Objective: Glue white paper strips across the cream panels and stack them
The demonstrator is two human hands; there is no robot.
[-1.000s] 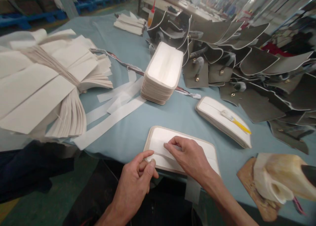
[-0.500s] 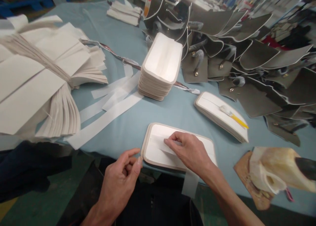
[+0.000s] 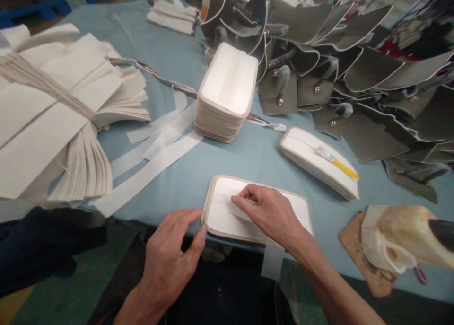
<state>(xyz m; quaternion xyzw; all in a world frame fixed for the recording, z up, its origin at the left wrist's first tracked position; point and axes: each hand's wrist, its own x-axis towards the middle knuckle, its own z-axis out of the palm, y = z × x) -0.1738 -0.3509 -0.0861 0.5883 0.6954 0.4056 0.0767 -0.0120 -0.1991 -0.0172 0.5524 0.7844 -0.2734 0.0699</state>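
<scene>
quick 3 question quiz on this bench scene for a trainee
1. True or false: the right hand rests on a long white strip lying across the flat white beige-edged rounded panel.
2. The left hand touches that panel at its: A left end, B far edge, C right end?
3. Fill in: the yellow-handled tool lies on a second white ___.
Key: 1 true; 2 A; 3 panel.

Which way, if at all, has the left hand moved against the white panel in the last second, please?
Yes. The left hand slid left: its fingers earlier overlapped the near-left corner of the white panel; now only its thumb touches the left edge.
</scene>
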